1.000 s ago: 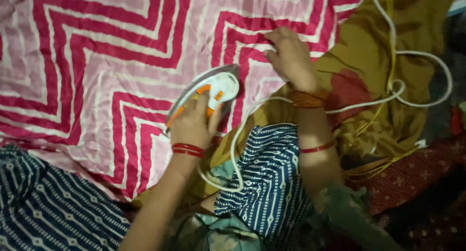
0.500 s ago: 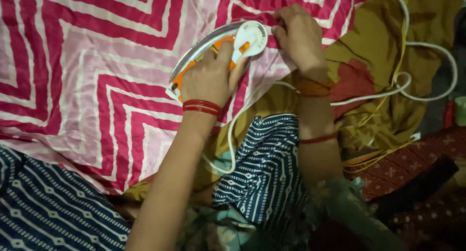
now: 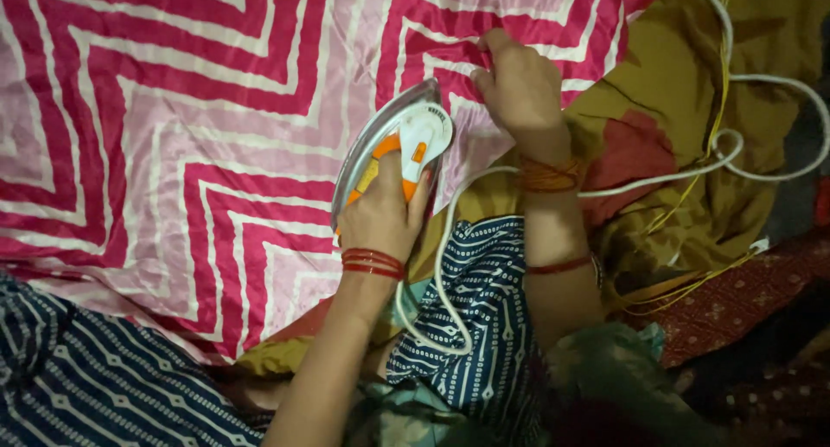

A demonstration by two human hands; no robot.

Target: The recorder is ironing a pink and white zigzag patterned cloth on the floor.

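My left hand (image 3: 380, 213) grips the orange handle of a white and orange electric iron (image 3: 406, 136). The iron's sole rests on a pink cloth with red and white zigzag stripes (image 3: 173, 153), nose pointing away from me. My right hand (image 3: 519, 88) lies just right of the iron's tip, fingers bent and pressing the cloth's edge flat. Red bangles circle both wrists. The iron's white cord (image 3: 441, 265) loops down from its back over my lap.
A mustard-yellow sheet with red flowers (image 3: 674, 110) lies under the cloth at the right, with the white cord (image 3: 761, 79) and thin yellow wires (image 3: 692, 283) trailing across it. Dark blue patterned fabric (image 3: 475, 317) covers my lap and the lower left.
The iron slid forward along the cloth towards my right hand, then came back a little. My right hand stayed pressed on the cloth's edge.
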